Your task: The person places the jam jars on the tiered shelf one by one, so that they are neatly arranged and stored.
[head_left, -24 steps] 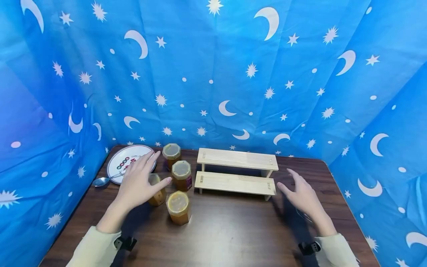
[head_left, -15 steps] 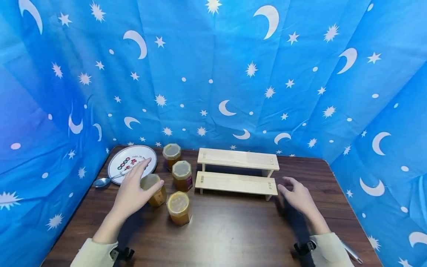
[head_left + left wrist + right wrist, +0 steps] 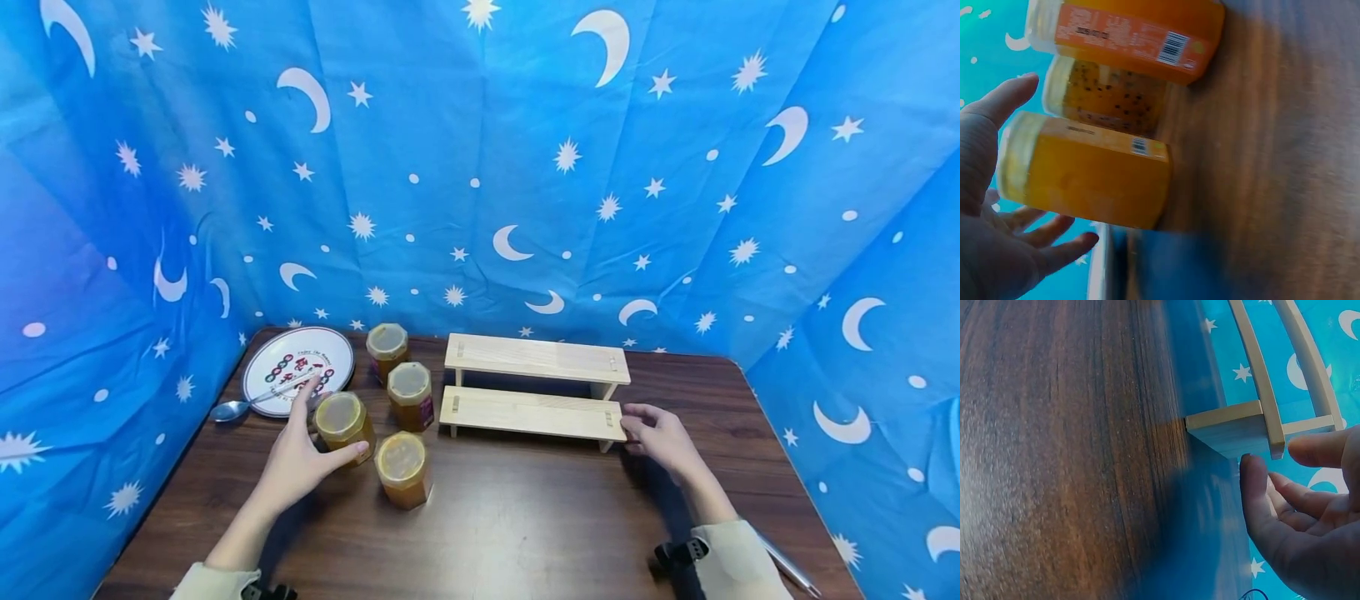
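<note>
In the head view, my left hand [image 3: 296,458] reaches round a jar of amber preserve [image 3: 343,423], thumb on the near side and fingers beyond it. The left wrist view shows this jar [image 3: 1094,172] between the spread thumb and fingers, with gaps beside it. At the right end of the two-tier wooden shelf [image 3: 532,411], my right hand [image 3: 663,437] has its fingertips close by the lower board. From the right wrist, the board's end [image 3: 1277,447] lies between the thumb and a bent finger, fingertips right at the edge.
More amber jars stand close by: one in front [image 3: 403,471], one behind [image 3: 410,396] and one at the back [image 3: 387,346]. A white printed plate [image 3: 262,367] with a spoon [image 3: 230,410] lies back left. A slim silver rod [image 3: 791,568] lies front right.
My left hand has come down and back from over the plate to beside the nearest jar. My right hand has moved in to the shelf's end, its fingers bending more.
</note>
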Available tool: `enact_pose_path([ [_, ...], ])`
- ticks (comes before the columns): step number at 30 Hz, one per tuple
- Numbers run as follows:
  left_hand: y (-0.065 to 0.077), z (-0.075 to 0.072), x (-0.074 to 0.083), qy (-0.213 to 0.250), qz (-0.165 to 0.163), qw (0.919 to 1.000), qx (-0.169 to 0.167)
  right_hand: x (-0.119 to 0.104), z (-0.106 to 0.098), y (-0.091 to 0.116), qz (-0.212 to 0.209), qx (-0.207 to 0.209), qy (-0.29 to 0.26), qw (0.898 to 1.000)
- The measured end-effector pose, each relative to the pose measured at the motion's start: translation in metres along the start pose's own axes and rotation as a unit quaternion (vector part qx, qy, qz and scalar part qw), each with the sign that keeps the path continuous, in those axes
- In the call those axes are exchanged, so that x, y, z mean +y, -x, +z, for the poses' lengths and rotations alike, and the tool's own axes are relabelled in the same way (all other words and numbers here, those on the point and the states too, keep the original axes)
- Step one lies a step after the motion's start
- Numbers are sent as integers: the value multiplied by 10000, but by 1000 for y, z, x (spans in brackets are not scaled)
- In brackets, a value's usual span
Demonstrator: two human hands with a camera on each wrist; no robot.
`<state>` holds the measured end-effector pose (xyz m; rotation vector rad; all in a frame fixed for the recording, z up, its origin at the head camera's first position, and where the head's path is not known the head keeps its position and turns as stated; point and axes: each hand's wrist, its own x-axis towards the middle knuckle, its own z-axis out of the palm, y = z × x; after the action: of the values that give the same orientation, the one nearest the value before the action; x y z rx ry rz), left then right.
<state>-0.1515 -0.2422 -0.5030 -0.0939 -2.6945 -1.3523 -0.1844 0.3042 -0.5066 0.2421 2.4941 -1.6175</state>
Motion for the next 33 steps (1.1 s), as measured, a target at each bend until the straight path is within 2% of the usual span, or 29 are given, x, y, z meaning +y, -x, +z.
enact_pose_path([
  [3,1,3,-10,233,-81,9996,-119,1,1,-1,131,-101,-366,9992],
  [7,-1,7,-20,562,-21,9982,-214,2,0,-4,224,-173,-600,9978],
  [11,-2,8,-27,808,-26,9965,-219,3,1,-7,232,-222,-680,9972],
  [17,-1,12,-35,1067,-270,9939,-92,2,0,-8,258,-237,-687,9970],
  [27,0,16,-37,957,-400,9944,218,2,-4,-9,297,-369,-810,9956],
  [33,2,17,-41,841,-261,9953,403,3,-3,-11,301,-419,-833,9952],
])
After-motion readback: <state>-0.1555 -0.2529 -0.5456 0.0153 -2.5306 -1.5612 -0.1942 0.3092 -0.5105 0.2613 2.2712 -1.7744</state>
